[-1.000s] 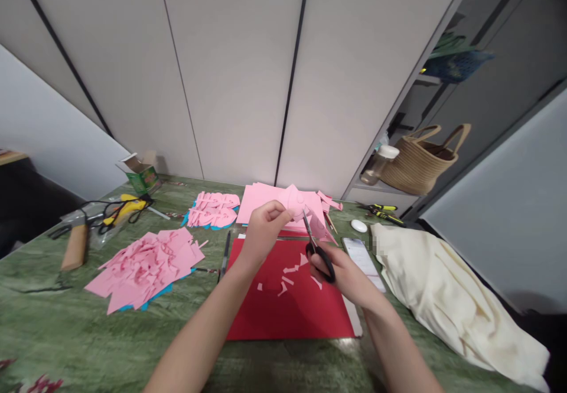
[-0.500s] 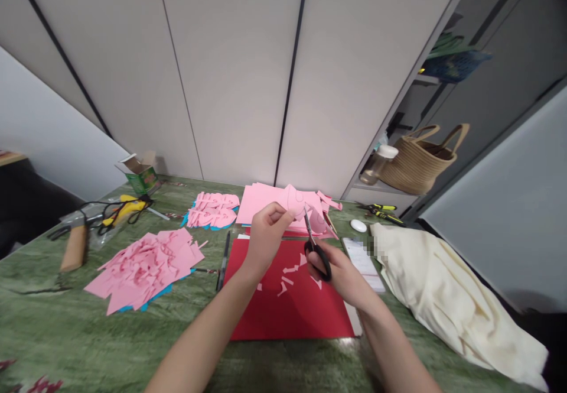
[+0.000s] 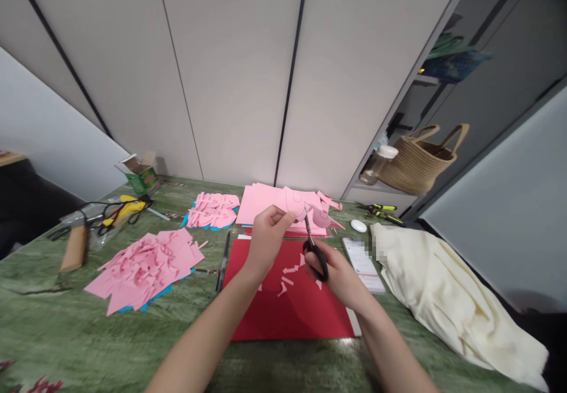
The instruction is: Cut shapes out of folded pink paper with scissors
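Note:
My left hand (image 3: 268,233) pinches a piece of pink paper (image 3: 293,200) with a drawn outline, held up over the back edge of the red sheet (image 3: 287,316). Black-handled scissors (image 3: 316,262) are in my right hand (image 3: 337,269), their blades pointing up at the pink paper beside my left fingertips. Small pink scraps (image 3: 287,282) lie on the red sheet below. Behind the held piece sits a stack of pink paper (image 3: 257,201).
Left are a pile of pink pieces (image 3: 146,263), pink cut-outs (image 3: 213,210), a black pen (image 3: 225,257), a yellow tool (image 3: 128,207) and a green box (image 3: 140,175). Right are a phone (image 3: 361,263), a white oval object (image 3: 358,226), pliers (image 3: 383,211) and cream cloth (image 3: 443,292).
The pink paper has turned slightly, with its right part swinging outward. My right hand and the scissors have shifted slightly left.

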Demonstrator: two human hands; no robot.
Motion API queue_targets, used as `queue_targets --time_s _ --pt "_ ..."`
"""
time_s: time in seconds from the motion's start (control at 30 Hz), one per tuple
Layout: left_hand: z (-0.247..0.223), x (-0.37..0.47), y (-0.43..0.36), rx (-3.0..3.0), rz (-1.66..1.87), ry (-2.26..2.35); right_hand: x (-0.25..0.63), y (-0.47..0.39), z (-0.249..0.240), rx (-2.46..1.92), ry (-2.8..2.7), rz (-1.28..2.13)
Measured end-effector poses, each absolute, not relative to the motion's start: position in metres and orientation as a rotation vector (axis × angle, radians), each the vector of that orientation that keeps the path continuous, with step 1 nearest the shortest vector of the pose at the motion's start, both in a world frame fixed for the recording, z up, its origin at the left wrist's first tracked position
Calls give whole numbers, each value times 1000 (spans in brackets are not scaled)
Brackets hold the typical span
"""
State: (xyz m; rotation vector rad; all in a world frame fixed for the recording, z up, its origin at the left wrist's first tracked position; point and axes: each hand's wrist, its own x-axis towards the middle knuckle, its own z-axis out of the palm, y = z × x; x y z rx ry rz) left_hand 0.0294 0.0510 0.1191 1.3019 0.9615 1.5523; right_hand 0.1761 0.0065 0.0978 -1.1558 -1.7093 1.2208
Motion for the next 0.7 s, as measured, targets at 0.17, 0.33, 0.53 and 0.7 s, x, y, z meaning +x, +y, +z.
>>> queue_targets --time_s 0.17,0.33,0.53,0.7 --pt "119 30 50 1281 1562 936 174 7 95 -1179 -1709 1199" --pt "120 32 48 1260 1559 905 173 7 94 -1193 -1714 1169" --pt "117 34 50 1193 1557 905 169 5 95 -1197 -1682 1179" --pt "116 31 52 1210 1535 933 168 4 96 -1195 -1681 1179"
